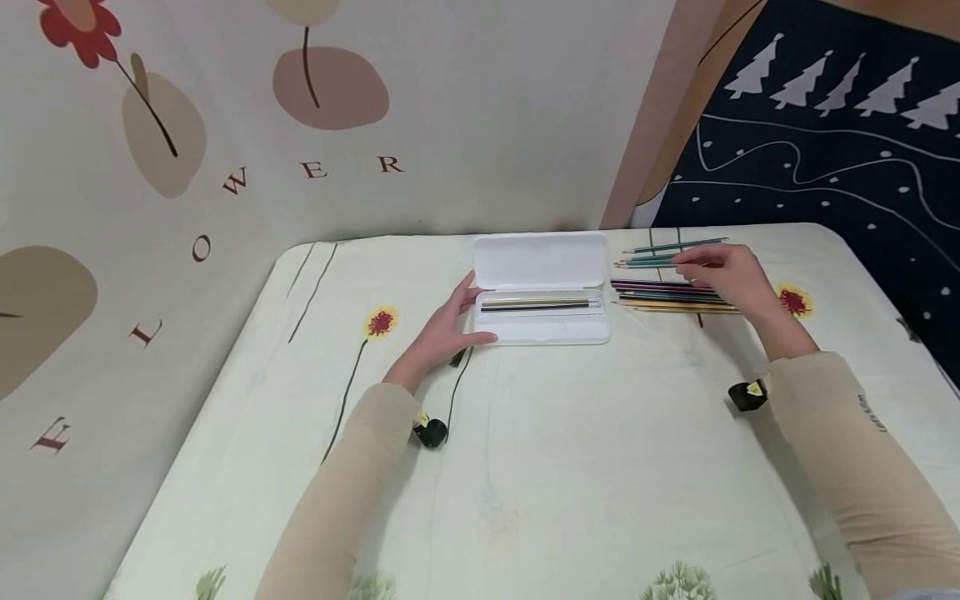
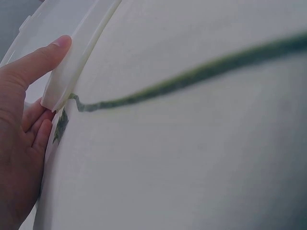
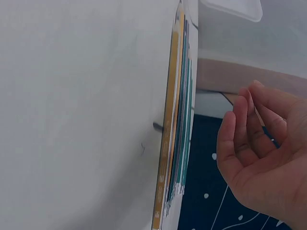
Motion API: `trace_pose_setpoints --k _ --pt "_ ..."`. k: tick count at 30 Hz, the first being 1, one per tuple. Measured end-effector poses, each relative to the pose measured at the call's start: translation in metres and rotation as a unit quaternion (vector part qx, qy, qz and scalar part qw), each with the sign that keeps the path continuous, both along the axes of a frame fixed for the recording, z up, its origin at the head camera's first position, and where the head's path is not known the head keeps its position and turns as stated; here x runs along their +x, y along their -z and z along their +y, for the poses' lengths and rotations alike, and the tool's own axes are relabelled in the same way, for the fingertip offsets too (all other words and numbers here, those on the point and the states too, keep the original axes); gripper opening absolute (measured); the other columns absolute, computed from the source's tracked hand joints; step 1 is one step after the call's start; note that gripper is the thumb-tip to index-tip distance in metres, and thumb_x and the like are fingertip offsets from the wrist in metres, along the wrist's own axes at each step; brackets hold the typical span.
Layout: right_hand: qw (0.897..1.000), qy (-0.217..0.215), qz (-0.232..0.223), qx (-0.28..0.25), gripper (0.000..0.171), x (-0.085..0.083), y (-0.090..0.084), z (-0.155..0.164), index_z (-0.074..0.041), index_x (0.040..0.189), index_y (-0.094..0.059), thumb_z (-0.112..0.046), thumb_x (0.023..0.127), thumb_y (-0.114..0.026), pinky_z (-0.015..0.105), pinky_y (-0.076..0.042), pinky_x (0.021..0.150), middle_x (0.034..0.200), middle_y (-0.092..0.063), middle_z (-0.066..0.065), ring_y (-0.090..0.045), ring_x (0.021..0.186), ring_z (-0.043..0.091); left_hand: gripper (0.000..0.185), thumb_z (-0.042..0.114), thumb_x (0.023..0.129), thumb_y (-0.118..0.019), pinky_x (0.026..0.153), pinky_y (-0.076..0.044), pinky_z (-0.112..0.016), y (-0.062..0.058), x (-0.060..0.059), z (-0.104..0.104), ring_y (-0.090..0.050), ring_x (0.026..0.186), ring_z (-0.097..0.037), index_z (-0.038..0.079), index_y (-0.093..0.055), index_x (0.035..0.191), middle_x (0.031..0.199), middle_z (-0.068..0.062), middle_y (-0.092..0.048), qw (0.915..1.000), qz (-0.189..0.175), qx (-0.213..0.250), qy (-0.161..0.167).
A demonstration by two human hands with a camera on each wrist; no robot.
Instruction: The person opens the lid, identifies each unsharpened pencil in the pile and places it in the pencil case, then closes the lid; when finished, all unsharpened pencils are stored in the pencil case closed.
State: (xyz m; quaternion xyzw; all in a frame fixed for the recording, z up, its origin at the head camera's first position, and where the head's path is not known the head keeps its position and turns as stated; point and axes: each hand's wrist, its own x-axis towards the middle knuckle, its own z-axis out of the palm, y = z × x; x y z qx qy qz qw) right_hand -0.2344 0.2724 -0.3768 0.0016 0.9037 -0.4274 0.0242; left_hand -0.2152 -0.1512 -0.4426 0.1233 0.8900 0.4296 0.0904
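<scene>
a wide stretch of bare counter (image 1: 570, 467), covered by a pale cloth printed with stems and yellow flowers, is seen in front of both forearms; its left edge runs along a flower-printed wall hanging, and its far right corner meets a dark cloth with white trees.

the left hand (image 1: 442, 329) is laid at the left end of the pencil case (image 1: 542, 287), fingers straight and relaxed against the end wall, the thumb resting along the near rim. in the left wrist view the thumb is seen pressed on the rounded white corner. the case lies near the far edge, at the middle of the counter, its lid folded back flat behind the tray. it is white, smooth, hard plastic, oblong with rounded corners. a few slim pencils, one dark and one gold, are lined up lengthwise in the tray.

just right of the case, a loose row of pencils (image 1: 675, 293) is spread on the cloth, glossy teal, purple and gold barrels lying parallel. the right hand (image 1: 723, 275) is held over them, its grip loosely curled; whether a pencil is pinched cannot be told.
</scene>
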Motion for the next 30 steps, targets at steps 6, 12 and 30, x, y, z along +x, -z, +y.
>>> trace_pose_setpoints --k 6,12,30 --pt "1.0 0.025 0.005 -0.014 0.045 0.0 -0.001 0.013 -0.004 0.121 -0.061 -0.036 0.09 -0.061 0.007 -0.049 0.068 0.107 -0.059 -0.006 -0.053 0.085 0.0 0.11 0.041 0.073 -0.079 0.117 -0.021 -0.04 0.0 0.001 0.0 -0.032 0.138 -0.015 0.039 -0.001 0.15 0.15 0.008 -0.034 1.0 -0.002 0.004 -0.004" --pt "0.998 0.061 0.016 -0.028 0.044 -0.029 0.043 0.054 -0.015 0.117 -0.066 -0.045 0.085 -0.065 0.007 -0.05 0.066 0.109 -0.059 -0.007 -0.055 0.089 0.003 0.11 0.04 0.073 -0.08 0.117 -0.021 -0.04 -0.002 0.0 0.0 -0.031 0.139 -0.016 0.038 -0.001 0.15 0.15 0.007 -0.033 1.0 -0.007 0.004 -0.003" --pt "0.99 0.135 -0.026 0.016 0.043 -0.017 0.048 0.081 -0.018 0.119 -0.065 -0.048 0.088 -0.059 0.011 -0.044 0.061 0.107 -0.057 -0.007 -0.052 0.077 -0.006 0.111 0.039 0.073 -0.08 0.117 -0.021 -0.041 -0.006 0.002 0.001 -0.031 0.139 -0.017 0.036 -0.001 0.151 0.15 0.007 -0.034 0.9999 -0.011 0.008 -0.002"
